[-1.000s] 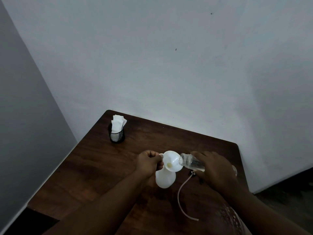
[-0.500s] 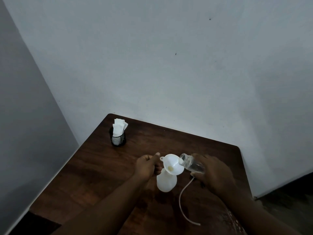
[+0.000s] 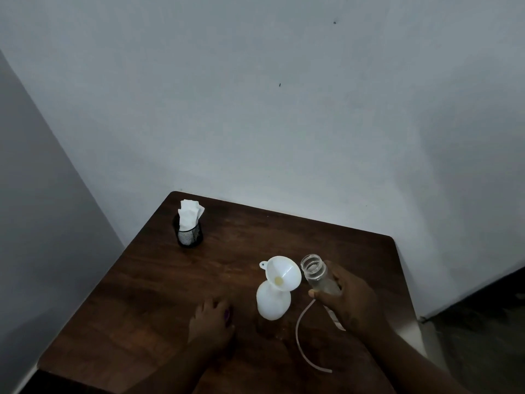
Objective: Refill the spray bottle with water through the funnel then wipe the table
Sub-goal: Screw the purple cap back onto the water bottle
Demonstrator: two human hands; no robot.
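A white spray bottle [image 3: 273,302] stands uncapped on the dark wooden table [image 3: 159,280], with a white funnel [image 3: 285,272] seated in its neck. Just right of the funnel, my right hand [image 3: 353,301] grips a small clear bottle [image 3: 314,273], held almost upright with its open mouth up. My left hand [image 3: 211,321] rests on the table to the left of the spray bottle, fingers loosely curled and holding nothing I can make out. The sprayer's thin white tube [image 3: 300,339] curves across the table below my right hand; the spray head is hidden.
A black mesh cup [image 3: 189,236] stuffed with white tissues [image 3: 189,213] stands at the table's far left corner. Grey walls close in behind and on the left. The table's right edge lies close to my right forearm.
My right hand has tipped the clear bottle back from the funnel to nearly upright. My left hand has let go of the funnel and dropped onto the table.
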